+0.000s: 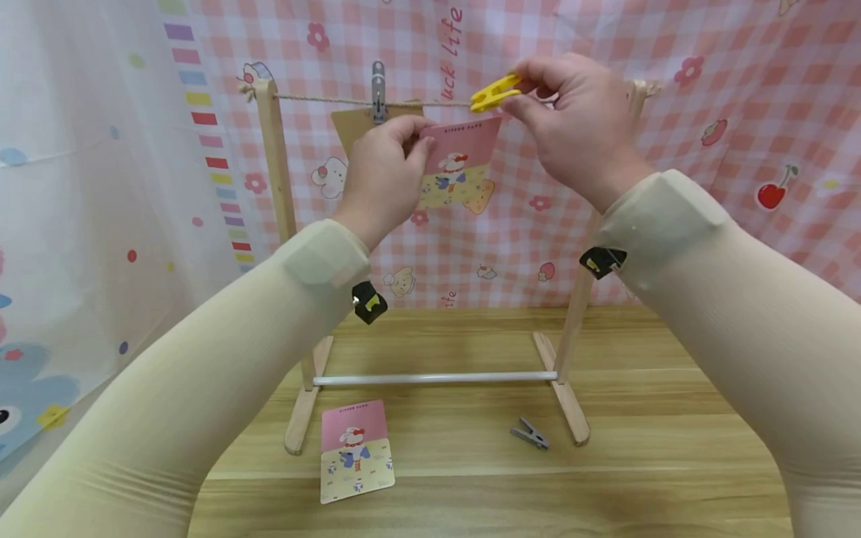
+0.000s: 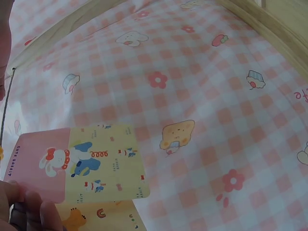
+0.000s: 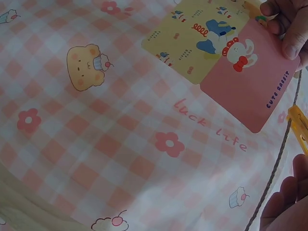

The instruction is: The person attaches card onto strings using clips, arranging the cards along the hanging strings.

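My left hand (image 1: 386, 175) pinches a pink-and-yellow rabbit card (image 1: 464, 142) by its left edge, just below a thin rope (image 1: 316, 99). In the right wrist view, "Cute Rabbit" is printed along the pink end of the card (image 3: 236, 72). Between thumb and fingers my right hand (image 1: 581, 119) squeezes a yellow clothespin (image 1: 495, 95), whose tip is at the rope above the card's top right corner. Left of it, a grey clothespin (image 1: 379, 90) clips a tan card (image 1: 346, 127) to the rope; my left hand and the rabbit card partly hide that card.
The rope spans a wooden frame with a left post (image 1: 277, 161) and a right post (image 1: 577, 321), joined low by a white rod (image 1: 437, 379). On the wooden table (image 1: 457, 493) lie a matching rabbit card (image 1: 356, 448) and a loose grey clothespin (image 1: 531, 433). A checked curtain (image 1: 673, 224) hangs behind.
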The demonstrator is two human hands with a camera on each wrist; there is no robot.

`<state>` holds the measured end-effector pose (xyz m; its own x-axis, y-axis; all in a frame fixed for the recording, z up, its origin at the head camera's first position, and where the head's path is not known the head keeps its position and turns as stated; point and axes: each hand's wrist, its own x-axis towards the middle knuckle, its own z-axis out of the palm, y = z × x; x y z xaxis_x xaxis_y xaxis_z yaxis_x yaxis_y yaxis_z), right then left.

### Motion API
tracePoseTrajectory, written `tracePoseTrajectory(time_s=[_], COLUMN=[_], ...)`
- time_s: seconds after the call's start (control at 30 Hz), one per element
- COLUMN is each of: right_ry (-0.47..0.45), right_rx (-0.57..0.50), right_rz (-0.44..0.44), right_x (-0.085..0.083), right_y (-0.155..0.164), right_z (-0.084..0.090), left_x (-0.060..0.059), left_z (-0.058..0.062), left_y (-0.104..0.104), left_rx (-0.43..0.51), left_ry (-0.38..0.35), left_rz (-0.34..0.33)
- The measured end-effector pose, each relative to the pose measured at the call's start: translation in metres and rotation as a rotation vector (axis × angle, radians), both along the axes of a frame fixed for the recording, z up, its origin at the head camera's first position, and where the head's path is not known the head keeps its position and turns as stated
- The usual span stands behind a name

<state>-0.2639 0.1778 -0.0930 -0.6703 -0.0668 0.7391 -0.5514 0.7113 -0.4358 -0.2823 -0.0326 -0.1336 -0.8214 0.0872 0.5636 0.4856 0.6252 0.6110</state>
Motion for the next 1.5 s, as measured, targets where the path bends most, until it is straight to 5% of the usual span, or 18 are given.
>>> tracePoseTrajectory(time_s=[0.6, 1.5], right_ry=[0.041, 0.017], right_rx=[0.216, 0.309], right_rz=[-0.041, -0.014], right_x=[-0.002, -0.003], right_y=[-0.008, -0.011], right_z=[-0.001, -0.005], left_x=[-0.001, -0.002], left_z=[-0.006, -0.014], left_y=[0.000, -0.002], left_rx=[0.009, -0.038], left_ry=[-0.015, -0.004], left_rz=[-0.012, 0.003])
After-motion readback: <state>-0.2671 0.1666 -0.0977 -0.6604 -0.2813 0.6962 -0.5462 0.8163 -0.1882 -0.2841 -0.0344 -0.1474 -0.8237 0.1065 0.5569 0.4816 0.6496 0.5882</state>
